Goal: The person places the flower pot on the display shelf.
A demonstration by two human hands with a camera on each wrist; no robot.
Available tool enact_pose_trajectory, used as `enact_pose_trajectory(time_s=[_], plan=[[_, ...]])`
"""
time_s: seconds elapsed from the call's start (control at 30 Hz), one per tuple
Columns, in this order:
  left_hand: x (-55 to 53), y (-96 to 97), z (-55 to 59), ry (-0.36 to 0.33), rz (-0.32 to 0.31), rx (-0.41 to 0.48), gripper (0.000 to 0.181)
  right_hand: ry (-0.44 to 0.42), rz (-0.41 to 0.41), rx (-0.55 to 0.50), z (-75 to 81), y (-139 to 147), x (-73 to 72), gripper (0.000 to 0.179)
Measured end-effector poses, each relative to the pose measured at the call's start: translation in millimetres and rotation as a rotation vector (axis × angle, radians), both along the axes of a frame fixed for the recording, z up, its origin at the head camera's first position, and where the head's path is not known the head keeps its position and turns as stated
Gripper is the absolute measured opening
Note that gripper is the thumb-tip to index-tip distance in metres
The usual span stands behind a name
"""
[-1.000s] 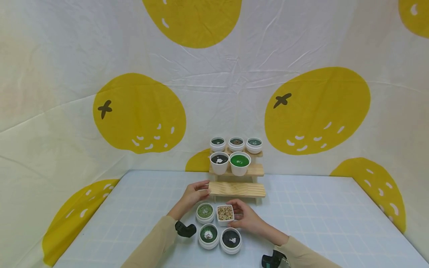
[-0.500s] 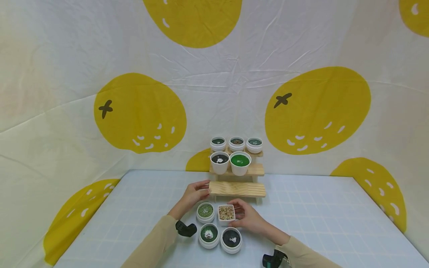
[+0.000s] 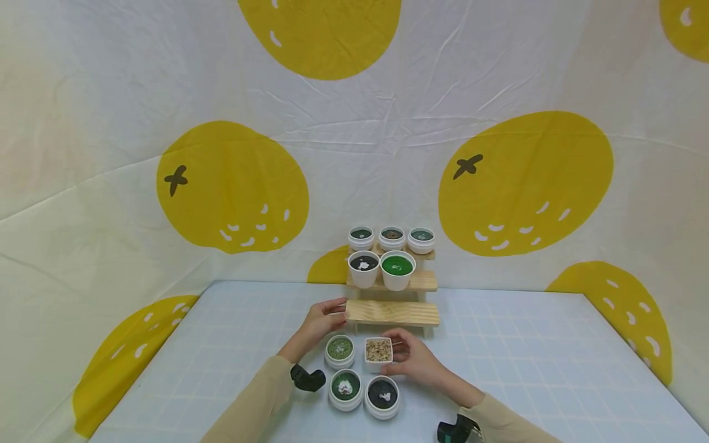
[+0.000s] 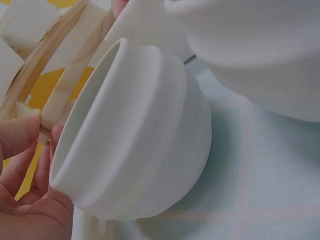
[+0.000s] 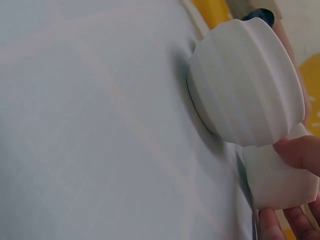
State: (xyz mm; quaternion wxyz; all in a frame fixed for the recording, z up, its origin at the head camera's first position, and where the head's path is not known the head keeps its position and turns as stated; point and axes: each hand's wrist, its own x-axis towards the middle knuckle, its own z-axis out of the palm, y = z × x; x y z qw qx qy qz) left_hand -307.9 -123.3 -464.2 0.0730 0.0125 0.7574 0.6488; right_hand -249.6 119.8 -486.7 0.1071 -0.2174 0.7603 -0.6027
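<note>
My left hand (image 3: 317, 326) pinches the left end of the lowest step of a three-tier wooden stand (image 3: 393, 312), with thumb and fingers on the board's edge in the left wrist view. A small square white pot (image 3: 378, 352), filled with beige granules, is gripped at its right side by my right hand (image 3: 415, 363). Left of that pot stands a round white pot with speckled green filling (image 3: 340, 349). Nearer to me are a round pot with green and white filling (image 3: 345, 387) and one with dark filling (image 3: 383, 395).
Three small white pots, among them one with brownish filling (image 3: 391, 235), line the top step. Two taller white cups, one dark (image 3: 364, 264) and one bright green (image 3: 397, 266), occupy the middle step. A white cloth printed with yellow fruit (image 3: 232, 184) hangs behind the table (image 3: 532, 351).
The square pot has slid a little to the right with my right hand, away from the speckled green pot. My left hand keeps its place on the stand.
</note>
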Motion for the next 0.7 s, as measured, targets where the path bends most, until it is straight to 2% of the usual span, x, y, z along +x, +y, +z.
enact_pose_trajectory(time_s=[0.37,0.7], plan=[[-1.2,0.0,-0.5,-0.016,-0.003,-0.002,0.046,0.014,-0.036,-0.005,9.0,7,9.5,0.063],[-1.6,-0.4,-2.4,-0.013,-0.002,0.005,0.046,0.077,-0.138,0.074,10.1,14,16.4,0.063]])
